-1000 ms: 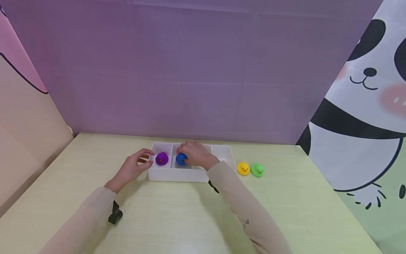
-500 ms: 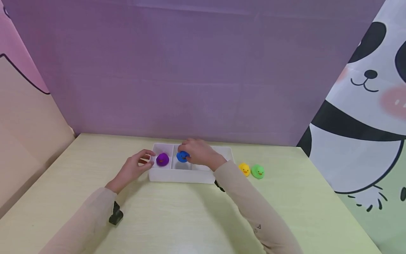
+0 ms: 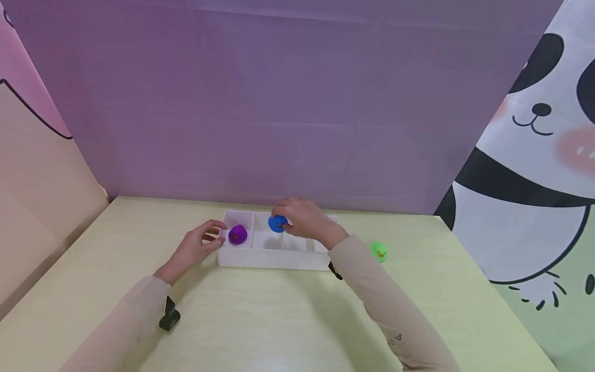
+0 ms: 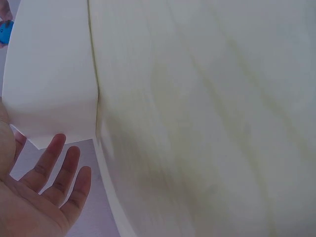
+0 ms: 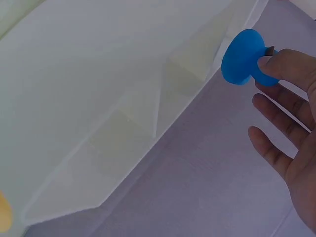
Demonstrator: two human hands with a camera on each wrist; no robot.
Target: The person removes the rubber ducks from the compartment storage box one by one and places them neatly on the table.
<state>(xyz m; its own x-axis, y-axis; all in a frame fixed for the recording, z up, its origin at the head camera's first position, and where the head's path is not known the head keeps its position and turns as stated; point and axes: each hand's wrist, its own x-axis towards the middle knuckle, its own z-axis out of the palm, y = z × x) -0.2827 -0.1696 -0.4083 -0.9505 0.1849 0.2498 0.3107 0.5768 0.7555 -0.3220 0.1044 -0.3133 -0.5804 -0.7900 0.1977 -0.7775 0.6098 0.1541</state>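
My right hand (image 3: pixel 304 219) pinches a blue rubber duck (image 3: pixel 278 223) between thumb and fingers above the middle of a white divided box (image 3: pixel 274 260). In the right wrist view the duck's flat round base (image 5: pixel 237 57) faces away from the palm, and the other fingers stay loosely spread. At the box's left end is my left hand (image 3: pixel 192 248), fingers relaxed and fingertips right at the end wall; in the left wrist view these fingers (image 4: pixel 59 173) spread nearly straight. A purple rubber duck (image 3: pixel 238 235) sits in the leftmost compartment.
A green rubber duck (image 3: pixel 378 251) stands on the table right of the box, partly behind my right sleeve. The edge of a yellow duck (image 5: pixel 4 215) shows in the right wrist view; the sleeve hides it from the head view. A purple backdrop (image 3: pixel 279 103) closes off the table's back.
My right hand has lifted the blue duck out of the second compartment and moved it up and rightward. Its sleeve now covers the yellow duck. The left hand has stayed put.
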